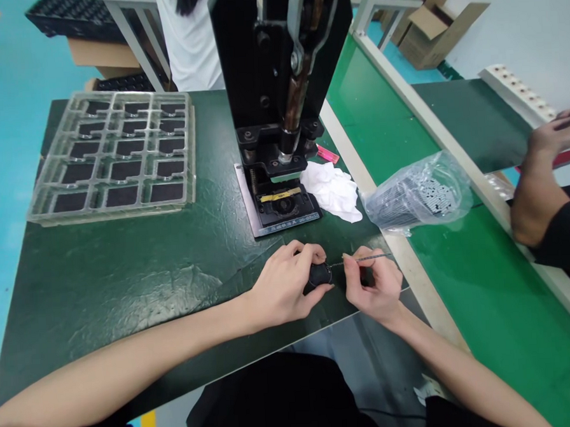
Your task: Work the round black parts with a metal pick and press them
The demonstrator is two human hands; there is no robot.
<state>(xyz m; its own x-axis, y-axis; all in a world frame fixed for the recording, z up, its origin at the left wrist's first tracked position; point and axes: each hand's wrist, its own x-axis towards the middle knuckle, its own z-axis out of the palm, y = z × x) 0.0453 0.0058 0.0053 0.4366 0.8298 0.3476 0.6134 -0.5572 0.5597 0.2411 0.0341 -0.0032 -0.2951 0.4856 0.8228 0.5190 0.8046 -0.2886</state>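
Just in front of the press, my left hand (283, 280) grips a small rounded black part (320, 274) between its thumb and fingers. On the right, my right hand (377, 282) pinches a thin dark stick (380, 255). The stick's left end reaches the edge of the black part; whether it goes inside cannot be made out. Behind my hands stands a black hand press (277, 67), whose lower fixture (306, 206) carries a yellow strip and a round recess. A crumpled white cloth (334, 190) lies beside it.
A clear plastic tray (192, 148) of flat black pieces sits at the left. On the right, a plastic bag (454, 166) of thin sticks rests across the rail by the green conveyor (491, 311). Another person's arm (535, 194) is at far right; someone in white (190, 40) is behind.
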